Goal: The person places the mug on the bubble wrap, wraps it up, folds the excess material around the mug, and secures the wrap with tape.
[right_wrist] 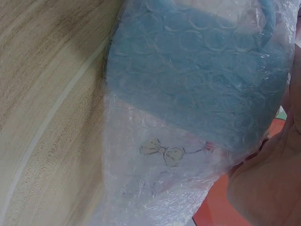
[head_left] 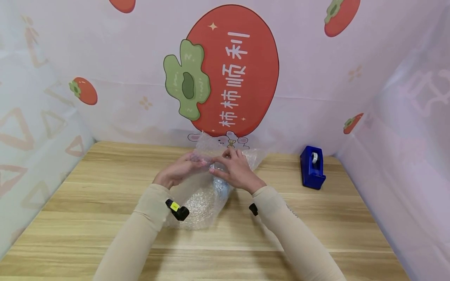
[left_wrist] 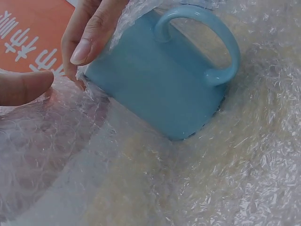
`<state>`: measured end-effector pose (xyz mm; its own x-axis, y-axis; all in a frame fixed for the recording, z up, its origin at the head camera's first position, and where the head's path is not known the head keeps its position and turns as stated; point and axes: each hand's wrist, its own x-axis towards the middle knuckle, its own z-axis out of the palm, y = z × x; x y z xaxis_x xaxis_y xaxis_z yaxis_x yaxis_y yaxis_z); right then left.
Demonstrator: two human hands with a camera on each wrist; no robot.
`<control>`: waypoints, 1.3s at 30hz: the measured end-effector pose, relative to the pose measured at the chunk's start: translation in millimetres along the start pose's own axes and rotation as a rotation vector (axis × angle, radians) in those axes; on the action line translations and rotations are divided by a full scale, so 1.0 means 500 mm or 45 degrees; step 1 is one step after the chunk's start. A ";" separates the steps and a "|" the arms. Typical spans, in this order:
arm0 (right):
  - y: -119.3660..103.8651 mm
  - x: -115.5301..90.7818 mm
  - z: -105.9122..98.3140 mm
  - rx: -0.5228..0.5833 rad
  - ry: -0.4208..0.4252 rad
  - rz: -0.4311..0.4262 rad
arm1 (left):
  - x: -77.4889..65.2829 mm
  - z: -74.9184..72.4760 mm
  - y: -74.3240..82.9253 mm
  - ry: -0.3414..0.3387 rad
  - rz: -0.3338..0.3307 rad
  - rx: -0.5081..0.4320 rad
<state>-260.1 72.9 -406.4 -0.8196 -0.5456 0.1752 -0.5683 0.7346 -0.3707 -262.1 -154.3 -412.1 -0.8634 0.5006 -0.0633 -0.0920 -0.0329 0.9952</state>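
A light-blue mug (left_wrist: pixel 160 84) with a rounded handle lies tilted in a sheet of clear bubble wrap (head_left: pixel 198 208). In the right wrist view, one layer of the wrap (right_wrist: pixel 155 183) covers the mug's side. My left hand (head_left: pixel 181 169) pinches an edge of the sheet, its thumb (left_wrist: pixel 26 88) on top and its fingers partly hidden beneath the plastic. My right hand (head_left: pixel 237 169) grips the mug at its rim end, together with wrap folded there. Seen from the left wrist, that hand's fingers (left_wrist: pixel 96 30) curl over the rim.
A blue tape dispenser (head_left: pixel 313 169) with a roll of clear tape stands on the wooden table (head_left: pixel 337 218) at the back right. Behind the table hangs a pale printed cloth (head_left: pixel 302 70) with a large red persimmon; printed cloth also covers both sides.
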 end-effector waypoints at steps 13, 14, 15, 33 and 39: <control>0.001 -0.010 0.004 0.121 0.074 0.000 | -0.006 0.010 0.001 -0.010 -0.008 -0.015; 0.001 -0.010 0.004 0.127 0.083 0.003 | -0.006 0.011 0.001 -0.012 -0.008 -0.010; 0.001 -0.010 0.005 0.135 0.091 0.009 | -0.005 0.012 0.001 -0.007 -0.012 -0.004; -0.004 -0.019 -0.003 0.156 0.169 0.022 | -0.005 0.039 0.024 -0.004 -0.004 0.100; 0.001 -0.022 -0.023 0.170 0.021 -0.002 | -0.007 0.039 0.026 -0.033 0.024 0.083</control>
<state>-252.3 84.2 -398.0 -0.8206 -0.5388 0.1904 -0.5553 0.6731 -0.4885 -250.7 -139.6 -397.5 -0.8513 0.5229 -0.0437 -0.0431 0.0133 0.9990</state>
